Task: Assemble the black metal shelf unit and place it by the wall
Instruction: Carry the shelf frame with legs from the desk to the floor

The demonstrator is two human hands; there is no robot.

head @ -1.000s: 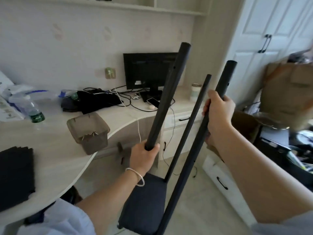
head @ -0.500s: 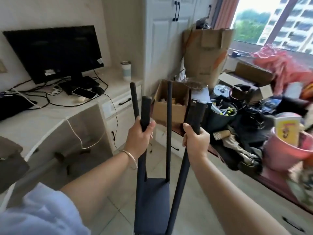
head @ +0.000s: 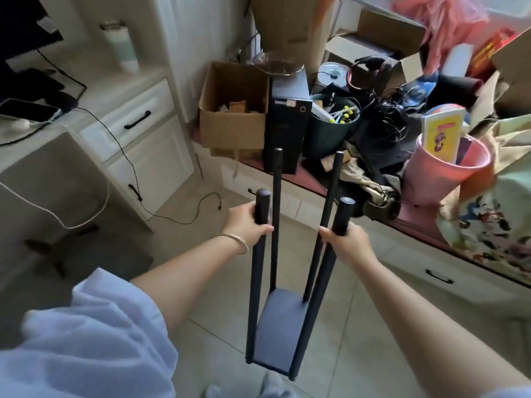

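Shelf (head: 280,328), tilted a second ago, now stands upright before the box (head: 232,122); left hand (head: 247,222) and right hand (head: 346,239) each clamp a post. Placement remains.

pale tiled floor (head: 218,326), white drawer cabinet (head: 149,145) at left, cluttered low bench (head: 416,225) along the right.

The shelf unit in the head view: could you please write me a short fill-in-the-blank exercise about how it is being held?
1. The shelf unit has ____ upright black poles.
2. The left hand wears a thin ____ at its wrist.
3. The right hand grips the near pole on the ____ side.
4. The tall bucket beside the clutter is ____ in colour.

Missing words: four; bracelet; right; pink
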